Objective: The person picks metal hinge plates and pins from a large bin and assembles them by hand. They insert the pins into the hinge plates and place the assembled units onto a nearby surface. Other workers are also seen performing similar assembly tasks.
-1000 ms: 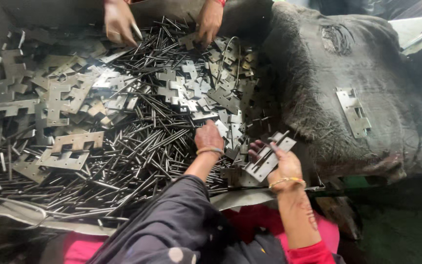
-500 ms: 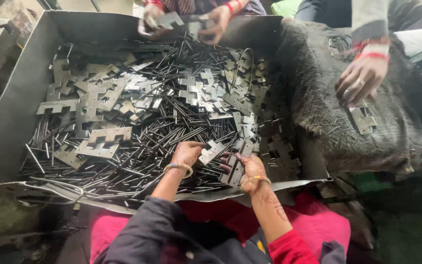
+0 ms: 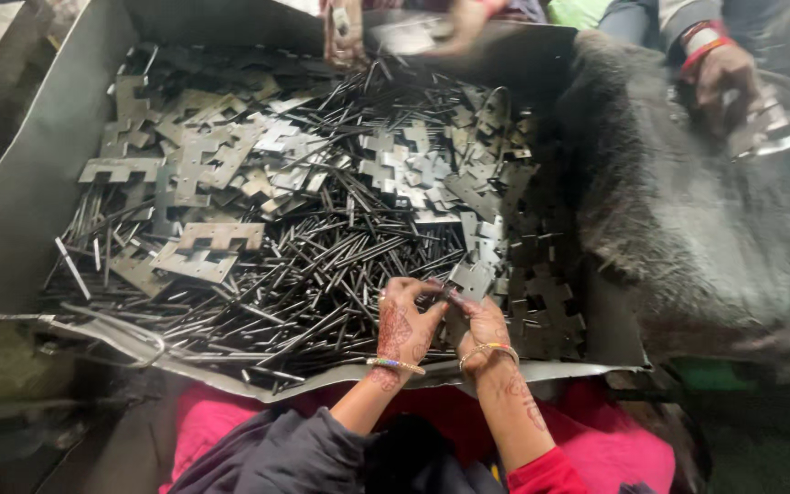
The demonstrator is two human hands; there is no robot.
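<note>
A wide, shallow metal tray (image 3: pixel 20 210) takes up most of the view, its left wall sloping up and its near rim bent and wavy. At its left end lie flat notched metal plates (image 3: pixel 203 252), pale grey, stacked and overlapping at loose angles. Across the middle runs a thick heap of thin dark metal pins (image 3: pixel 322 274), lying crisscross and reaching down to the near rim. Toward the right side of the tray sits another spread of smaller hinge plates (image 3: pixel 505 220), darker, piled against the right wall.

At the near rim, just right of centre, the person's left hand (image 3: pixel 402 322) is curled with its fingers pinched together on something small; what it pinches is too small to make out, possibly a pin. The right hand (image 3: pixel 477 329) is just beside it, fingertips meeting the left hand's, closed around a small hinge plate (image 3: pixel 470 277) that sticks up above the fingers. Both hands rest right over the pin heap, with the hinge plates touching the right hand's far side.

To the right of the tray lies a dark, worn cloth (image 3: pixel 688 229) draped over a mound. At the far edge, another person's hands (image 3: pixel 349 32) hold metal pieces, and a third person's hand (image 3: pixel 720 78) rests on the cloth at the upper right.
</note>
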